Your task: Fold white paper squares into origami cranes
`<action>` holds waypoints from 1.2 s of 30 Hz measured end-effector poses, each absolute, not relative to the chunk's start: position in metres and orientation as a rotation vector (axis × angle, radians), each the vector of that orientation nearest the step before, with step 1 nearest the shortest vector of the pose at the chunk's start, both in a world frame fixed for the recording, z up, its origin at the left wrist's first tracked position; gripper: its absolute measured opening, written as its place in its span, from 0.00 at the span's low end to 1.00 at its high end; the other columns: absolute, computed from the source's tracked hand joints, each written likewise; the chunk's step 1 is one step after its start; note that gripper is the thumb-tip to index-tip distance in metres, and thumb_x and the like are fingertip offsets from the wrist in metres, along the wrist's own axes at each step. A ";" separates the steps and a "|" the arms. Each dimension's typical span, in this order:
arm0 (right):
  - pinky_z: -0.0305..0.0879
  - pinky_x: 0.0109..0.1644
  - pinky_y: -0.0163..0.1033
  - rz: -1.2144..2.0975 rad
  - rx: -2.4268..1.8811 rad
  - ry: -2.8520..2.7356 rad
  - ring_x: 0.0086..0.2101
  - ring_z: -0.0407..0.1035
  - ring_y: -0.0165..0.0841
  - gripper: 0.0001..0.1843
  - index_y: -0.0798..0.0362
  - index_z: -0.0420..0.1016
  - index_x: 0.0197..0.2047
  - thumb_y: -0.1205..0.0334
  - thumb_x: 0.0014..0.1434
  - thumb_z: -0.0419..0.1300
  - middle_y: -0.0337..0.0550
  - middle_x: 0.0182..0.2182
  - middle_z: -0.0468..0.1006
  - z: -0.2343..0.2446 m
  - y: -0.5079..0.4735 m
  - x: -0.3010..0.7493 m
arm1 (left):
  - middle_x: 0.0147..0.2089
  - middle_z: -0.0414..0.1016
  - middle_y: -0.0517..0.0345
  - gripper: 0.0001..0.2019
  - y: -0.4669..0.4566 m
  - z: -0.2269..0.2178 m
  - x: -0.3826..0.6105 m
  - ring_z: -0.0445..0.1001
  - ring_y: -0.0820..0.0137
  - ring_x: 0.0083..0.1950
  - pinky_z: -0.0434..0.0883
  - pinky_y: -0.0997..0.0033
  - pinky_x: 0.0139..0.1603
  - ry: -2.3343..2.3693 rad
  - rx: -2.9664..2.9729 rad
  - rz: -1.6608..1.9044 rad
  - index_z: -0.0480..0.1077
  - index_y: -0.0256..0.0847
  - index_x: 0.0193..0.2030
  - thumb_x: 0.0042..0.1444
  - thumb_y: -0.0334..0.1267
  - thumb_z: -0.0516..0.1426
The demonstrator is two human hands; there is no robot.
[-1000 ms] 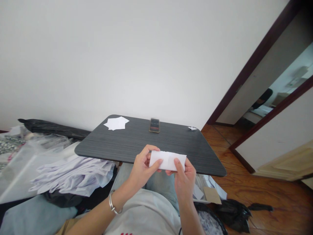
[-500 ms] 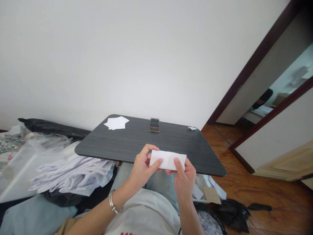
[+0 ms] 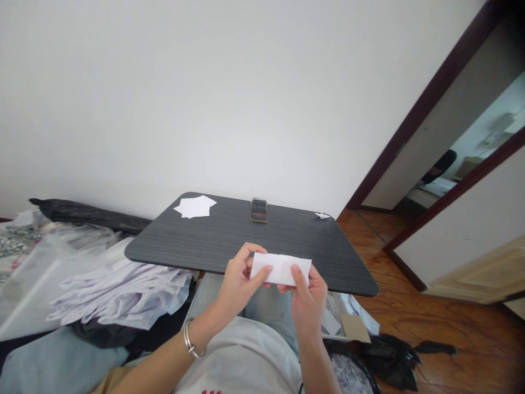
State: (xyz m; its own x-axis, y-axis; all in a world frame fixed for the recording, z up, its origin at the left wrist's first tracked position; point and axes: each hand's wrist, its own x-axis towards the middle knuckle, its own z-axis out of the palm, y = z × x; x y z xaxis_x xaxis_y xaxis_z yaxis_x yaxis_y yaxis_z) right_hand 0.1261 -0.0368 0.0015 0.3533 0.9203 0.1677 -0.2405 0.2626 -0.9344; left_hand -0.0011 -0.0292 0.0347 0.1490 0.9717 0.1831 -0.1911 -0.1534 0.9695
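A folded white paper (image 3: 281, 268) is held over the near edge of the dark grey table (image 3: 229, 241). My left hand (image 3: 238, 284) pinches its left end between thumb and fingers; a silver bangle circles that wrist. My right hand (image 3: 307, 298) grips the right end, thumb pressed on top of the paper. Both hands are closed on it, just above my lap.
On the table lie a small stack of white sheets (image 3: 194, 206) at the back left, a phone (image 3: 258, 210) at the back middle and a small folded paper figure (image 3: 322, 215) at the back right. Heaps of white paper (image 3: 123, 293) lie left; black bags (image 3: 389, 355) sit on the wooden floor right.
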 end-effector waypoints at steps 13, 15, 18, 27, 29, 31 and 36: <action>0.53 0.18 0.29 1.000 -0.970 -0.800 0.19 0.58 0.24 0.13 0.56 0.69 0.31 0.62 0.43 0.67 0.34 0.21 0.70 0.001 -0.032 0.125 | 0.20 0.68 0.67 0.13 -0.026 0.025 0.001 0.68 0.75 0.22 0.71 0.76 0.24 0.925 1.339 1.310 0.62 0.40 0.38 0.49 0.40 0.59; 0.53 0.18 0.28 0.996 -0.970 -0.767 0.18 0.57 0.23 0.15 0.57 0.69 0.32 0.63 0.41 0.68 0.33 0.21 0.69 0.000 -0.031 0.123 | 0.20 0.68 0.67 0.13 -0.025 0.022 0.002 0.68 0.75 0.22 0.72 0.75 0.25 0.933 1.353 1.312 0.62 0.40 0.39 0.49 0.40 0.59; 0.52 0.17 0.28 0.999 -0.960 -0.729 0.18 0.56 0.22 0.16 0.57 0.70 0.32 0.63 0.38 0.69 0.33 0.20 0.69 -0.004 -0.028 0.122 | 0.21 0.68 0.67 0.13 -0.024 0.019 0.003 0.68 0.74 0.22 0.72 0.75 0.26 0.956 1.378 1.310 0.63 0.40 0.39 0.49 0.40 0.59; 0.54 0.19 0.27 1.023 -0.965 -0.703 0.21 0.60 0.23 0.18 0.57 0.71 0.35 0.65 0.39 0.68 0.35 0.23 0.72 -0.003 -0.028 0.123 | 0.20 0.68 0.68 0.16 -0.024 0.017 0.006 0.68 0.75 0.22 0.71 0.76 0.25 0.901 1.280 1.326 0.60 0.40 0.42 0.48 0.40 0.60; 0.56 0.20 0.27 1.011 -0.976 -0.714 0.22 0.62 0.24 0.18 0.58 0.70 0.36 0.65 0.39 0.68 0.36 0.24 0.73 -0.003 -0.028 0.122 | 0.20 0.69 0.68 0.18 -0.023 0.018 0.006 0.68 0.75 0.21 0.71 0.76 0.25 0.892 1.242 1.317 0.60 0.40 0.43 0.48 0.40 0.60; 0.56 0.21 0.28 0.973 -0.991 -0.726 0.22 0.64 0.26 0.18 0.58 0.70 0.35 0.65 0.39 0.68 0.37 0.25 0.74 -0.003 -0.028 0.122 | 0.20 0.69 0.67 0.17 -0.021 0.017 0.006 0.69 0.75 0.22 0.71 0.76 0.25 0.894 1.221 1.301 0.61 0.39 0.40 0.47 0.41 0.61; 0.57 0.22 0.29 0.883 -1.023 -0.755 0.23 0.65 0.27 0.19 0.57 0.70 0.36 0.63 0.40 0.67 0.39 0.26 0.75 -0.007 -0.026 0.123 | 0.22 0.72 0.63 0.14 -0.017 0.017 0.002 0.71 0.74 0.25 0.72 0.76 0.25 0.875 1.164 1.224 0.63 0.36 0.30 0.45 0.43 0.62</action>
